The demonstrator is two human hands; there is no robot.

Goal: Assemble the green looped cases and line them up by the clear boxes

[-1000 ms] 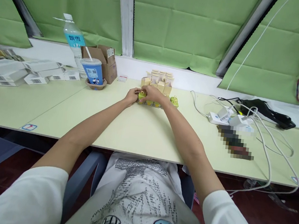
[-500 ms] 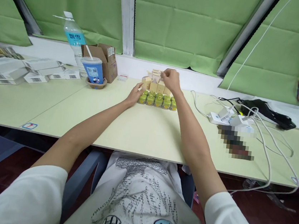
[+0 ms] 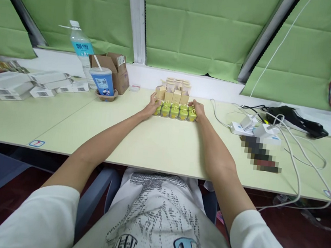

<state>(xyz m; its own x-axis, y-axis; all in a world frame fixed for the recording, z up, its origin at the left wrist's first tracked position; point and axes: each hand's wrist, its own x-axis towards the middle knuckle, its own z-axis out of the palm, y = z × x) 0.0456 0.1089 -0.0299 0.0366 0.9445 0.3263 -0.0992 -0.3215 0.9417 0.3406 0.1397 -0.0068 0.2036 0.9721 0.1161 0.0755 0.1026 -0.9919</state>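
Note:
Small green lidded containers (image 3: pixel 174 112) with loops on top stand close together in rows on the table. My left hand (image 3: pixel 151 106) rests against their left end, its fingers along the side and partly hidden. At the opposite end my right hand (image 3: pixel 197 108) curls its fingers around the outermost containers. The group sits between both hands, on the tabletop. Directly behind it stand several small pale-yellow cardboard boxes (image 3: pixel 176 96), some with their top flaps up. My left fingertips are close to the leftmost box; whether they touch it I cannot tell.
To the left are a blue drink cup (image 3: pixel 104 83), a water bottle (image 3: pixel 82 51), a brown carton (image 3: pixel 122 77) and stacked white boxes (image 3: pixel 9 82). On the right lie a power strip (image 3: pixel 238 128), white cables (image 3: pixel 295 166) and a black pouch (image 3: pixel 294 120).
My right hand has come down from above the pale-yellow boxes to the right end of the green containers. My left hand stays at the left end. The view has shifted slightly.

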